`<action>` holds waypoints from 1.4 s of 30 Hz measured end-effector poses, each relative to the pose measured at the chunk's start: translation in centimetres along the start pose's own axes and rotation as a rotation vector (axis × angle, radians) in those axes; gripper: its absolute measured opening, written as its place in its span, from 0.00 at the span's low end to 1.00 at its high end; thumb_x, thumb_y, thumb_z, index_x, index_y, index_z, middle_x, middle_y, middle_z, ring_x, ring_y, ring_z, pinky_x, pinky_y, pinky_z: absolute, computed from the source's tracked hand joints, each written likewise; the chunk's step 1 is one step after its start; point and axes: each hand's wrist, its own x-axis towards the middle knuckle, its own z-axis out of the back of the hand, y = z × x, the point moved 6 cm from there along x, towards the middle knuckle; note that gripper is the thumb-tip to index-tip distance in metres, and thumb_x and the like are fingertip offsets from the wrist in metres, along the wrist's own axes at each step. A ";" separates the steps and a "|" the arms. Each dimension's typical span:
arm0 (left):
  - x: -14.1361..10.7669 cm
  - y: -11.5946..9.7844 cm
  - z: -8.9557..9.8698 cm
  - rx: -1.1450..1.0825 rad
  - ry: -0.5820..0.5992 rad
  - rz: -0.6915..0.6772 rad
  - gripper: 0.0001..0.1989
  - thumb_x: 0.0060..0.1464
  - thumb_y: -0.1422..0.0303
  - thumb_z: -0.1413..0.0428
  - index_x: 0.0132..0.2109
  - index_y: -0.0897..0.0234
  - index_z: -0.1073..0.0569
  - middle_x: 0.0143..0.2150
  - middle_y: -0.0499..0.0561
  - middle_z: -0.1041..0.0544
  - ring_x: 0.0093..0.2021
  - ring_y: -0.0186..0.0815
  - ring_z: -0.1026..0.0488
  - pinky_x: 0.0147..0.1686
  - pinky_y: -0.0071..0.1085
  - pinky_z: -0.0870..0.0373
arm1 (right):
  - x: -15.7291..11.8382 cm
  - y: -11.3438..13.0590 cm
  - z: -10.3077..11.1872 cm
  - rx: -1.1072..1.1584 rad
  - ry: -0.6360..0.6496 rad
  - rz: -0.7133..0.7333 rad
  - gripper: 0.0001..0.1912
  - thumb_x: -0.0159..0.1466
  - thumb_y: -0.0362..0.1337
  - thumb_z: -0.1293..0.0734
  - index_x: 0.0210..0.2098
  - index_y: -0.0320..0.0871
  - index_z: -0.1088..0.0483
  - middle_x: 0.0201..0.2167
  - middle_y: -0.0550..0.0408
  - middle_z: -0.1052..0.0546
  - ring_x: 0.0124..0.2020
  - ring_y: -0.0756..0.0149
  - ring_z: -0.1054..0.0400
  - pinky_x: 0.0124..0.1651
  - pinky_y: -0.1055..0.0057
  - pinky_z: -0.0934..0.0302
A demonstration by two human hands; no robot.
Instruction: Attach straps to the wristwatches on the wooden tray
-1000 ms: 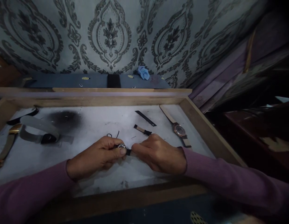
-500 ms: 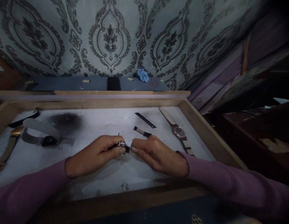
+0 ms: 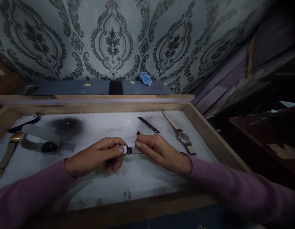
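Note:
My left hand is closed on a small silver-cased wristwatch, thumb on the case. The watch's strap, dark near the case and tan beyond, runs right and passes behind my right hand. The right thumb and forefinger are pinched round a thin pin-like piece, its tip pointing left above the strap. Whether the right fingers also touch the strap I cannot tell. Just behind the right hand a loose strap piece is mostly hidden. A black flat strip lies farther back.
All this is inside a shallow wooden tray with a whitish bottom. On the right lies a rose-gold watch with its strap spread. At left are a grey-banded watch and a gold watch. A blue crumpled cloth sits beyond the back edge.
The left hand has turned the watch so its round side shows, and its lower fingers have loosened. The right fingers have shifted off the strap's near end, and a thin piece now shows in them.

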 end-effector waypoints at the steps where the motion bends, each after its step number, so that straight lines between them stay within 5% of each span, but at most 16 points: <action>1: 0.0 -0.1 0.0 0.017 -0.004 -0.008 0.12 0.61 0.59 0.51 0.38 0.64 0.34 0.21 0.41 0.35 0.20 0.27 0.44 0.21 0.26 0.48 | 0.1 -0.1 0.1 -0.010 -0.015 -0.001 0.17 0.69 0.39 0.45 0.24 0.43 0.45 0.19 0.63 0.45 0.21 0.74 0.50 0.25 0.76 0.53; 13: -0.2 -0.7 0.7 0.066 -0.093 -0.041 0.14 0.58 0.58 0.48 0.34 0.65 0.33 0.20 0.40 0.37 0.19 0.26 0.44 0.20 0.23 0.48 | -0.1 -0.2 1.7 -0.010 -0.228 -0.010 0.15 0.70 0.40 0.45 0.29 0.41 0.39 0.21 0.62 0.40 0.22 0.73 0.46 0.26 0.75 0.49; 24: -0.6 -2.2 3.1 -0.148 -0.474 -0.228 0.14 0.47 0.61 0.37 0.29 0.66 0.33 0.21 0.41 0.37 0.19 0.24 0.44 0.17 0.21 0.55 | 0.5 -2.2 1.7 0.666 -0.302 -0.151 0.21 0.61 0.53 0.36 0.30 0.41 0.39 0.27 0.57 0.27 0.23 0.72 0.29 0.23 0.79 0.38; 31: -1.4 -3.5 2.6 -0.316 -0.563 -0.330 0.14 0.45 0.64 0.34 0.32 0.64 0.31 0.34 0.46 0.31 0.38 0.34 0.26 0.16 0.18 0.40 | 0.7 -2.3 1.7 0.918 -0.372 -0.187 0.18 0.59 0.49 0.31 0.30 0.41 0.38 0.29 0.57 0.25 0.28 0.68 0.24 0.23 0.80 0.36; 42: -1.9 -4.2 2.5 -0.297 -0.595 -0.377 0.13 0.48 0.63 0.36 0.36 0.65 0.30 0.41 0.52 0.27 0.43 0.40 0.25 0.19 0.21 0.31 | -0.1 -3.4 3.7 1.109 -0.640 -0.258 0.12 0.68 0.39 0.39 0.29 0.42 0.37 0.31 0.54 0.21 0.32 0.72 0.25 0.33 0.78 0.34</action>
